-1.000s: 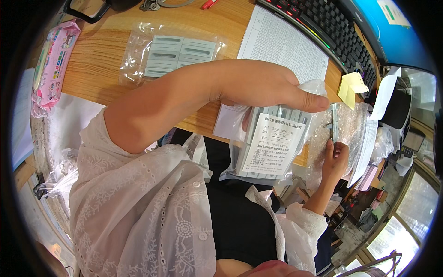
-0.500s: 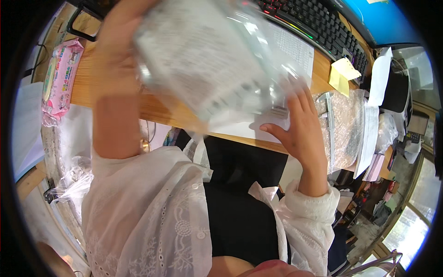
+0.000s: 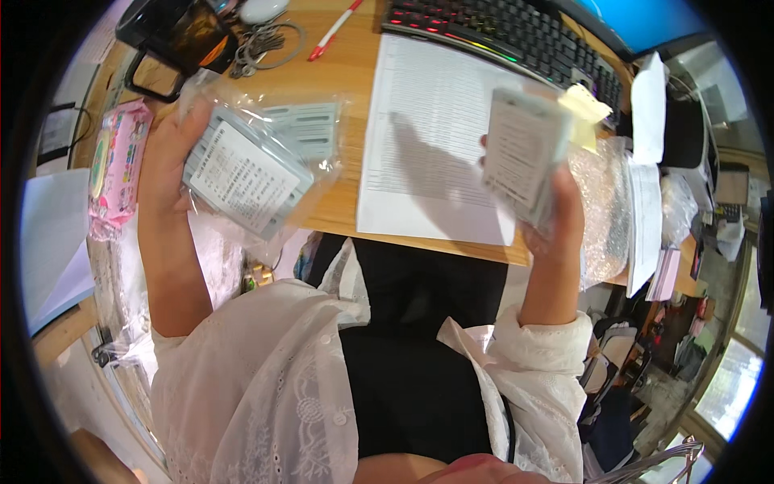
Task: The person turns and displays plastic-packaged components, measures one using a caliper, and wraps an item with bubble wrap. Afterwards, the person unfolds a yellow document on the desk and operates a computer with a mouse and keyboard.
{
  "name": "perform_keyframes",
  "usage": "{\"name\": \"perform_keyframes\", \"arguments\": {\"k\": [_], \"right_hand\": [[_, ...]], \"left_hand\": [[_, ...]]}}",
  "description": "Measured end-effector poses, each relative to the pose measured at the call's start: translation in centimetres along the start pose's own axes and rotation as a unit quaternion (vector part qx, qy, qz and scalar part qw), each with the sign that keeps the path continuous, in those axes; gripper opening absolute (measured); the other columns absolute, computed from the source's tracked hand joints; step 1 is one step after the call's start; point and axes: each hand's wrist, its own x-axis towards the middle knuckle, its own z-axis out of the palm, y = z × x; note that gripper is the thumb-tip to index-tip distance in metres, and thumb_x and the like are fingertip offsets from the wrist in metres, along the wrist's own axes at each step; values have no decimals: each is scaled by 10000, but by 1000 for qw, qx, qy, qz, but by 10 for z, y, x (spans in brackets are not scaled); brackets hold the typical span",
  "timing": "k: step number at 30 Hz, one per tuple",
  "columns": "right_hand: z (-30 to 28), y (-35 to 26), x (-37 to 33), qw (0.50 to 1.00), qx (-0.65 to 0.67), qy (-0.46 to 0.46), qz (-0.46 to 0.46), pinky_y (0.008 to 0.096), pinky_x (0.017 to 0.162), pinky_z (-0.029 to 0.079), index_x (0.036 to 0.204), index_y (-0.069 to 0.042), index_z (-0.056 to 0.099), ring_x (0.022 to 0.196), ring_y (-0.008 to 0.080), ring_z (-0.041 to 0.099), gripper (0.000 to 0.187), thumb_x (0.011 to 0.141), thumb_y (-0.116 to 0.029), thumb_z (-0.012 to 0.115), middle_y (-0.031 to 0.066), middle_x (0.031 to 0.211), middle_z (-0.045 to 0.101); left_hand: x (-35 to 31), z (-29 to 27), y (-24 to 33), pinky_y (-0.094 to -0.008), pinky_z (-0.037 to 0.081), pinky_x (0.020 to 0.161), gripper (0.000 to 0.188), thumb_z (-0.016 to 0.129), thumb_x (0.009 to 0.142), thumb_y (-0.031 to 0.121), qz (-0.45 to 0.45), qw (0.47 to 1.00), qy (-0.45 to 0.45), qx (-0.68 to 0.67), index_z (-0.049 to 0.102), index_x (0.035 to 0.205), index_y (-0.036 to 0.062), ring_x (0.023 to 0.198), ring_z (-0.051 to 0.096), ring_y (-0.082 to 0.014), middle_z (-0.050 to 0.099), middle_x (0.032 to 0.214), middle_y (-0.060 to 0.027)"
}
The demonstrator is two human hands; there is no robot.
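Fingers of the left hand [image 3: 171, 153] clasp a labelled clear bag [image 3: 246, 179] jutting rightward from them; the right hand [image 3: 564, 208] grips a blurred, probably similar packet [image 3: 524, 153]; with 2 held apart, setting either down calls for loosening

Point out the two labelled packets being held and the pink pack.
Left labelled packet [image 3: 244, 177]: head view, on its white label.
Right labelled packet [image 3: 524, 153]: head view, on its slightly blurred labelled face.
Pink pack [image 3: 122, 168]: head view, on the middle of its wrapper.
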Motion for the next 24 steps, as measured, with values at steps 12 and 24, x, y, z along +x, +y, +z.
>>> {"name": "perform_keyframes", "arguments": {"k": [12, 24], "right_hand": [[-2, -7, -39, 879, 455, -137, 37, 629, 987, 395, 1491, -22, 140, 1304, 514, 340, 787, 955, -562, 339, 334, 1469, 225], [-36, -39, -13, 947, 19, -217, 235, 344, 951, 481, 1286, 147, 467, 1154, 305, 580, 1050, 861, -781, 222, 296, 1243, 549]], "left_hand": [[68, 143, -13, -281, 472, 743, 468, 687, 835, 439, -7, 906, -298, 302, 667, 1019, 10, 838, 603, -125, 666, 904, -50], [92, 195, -34, -301, 490, 709, 482, 710, 803, 444, 184, 787, -202, 553, 673, 1037, 25, 825, 626, -166, 669, 873, -68]]}}
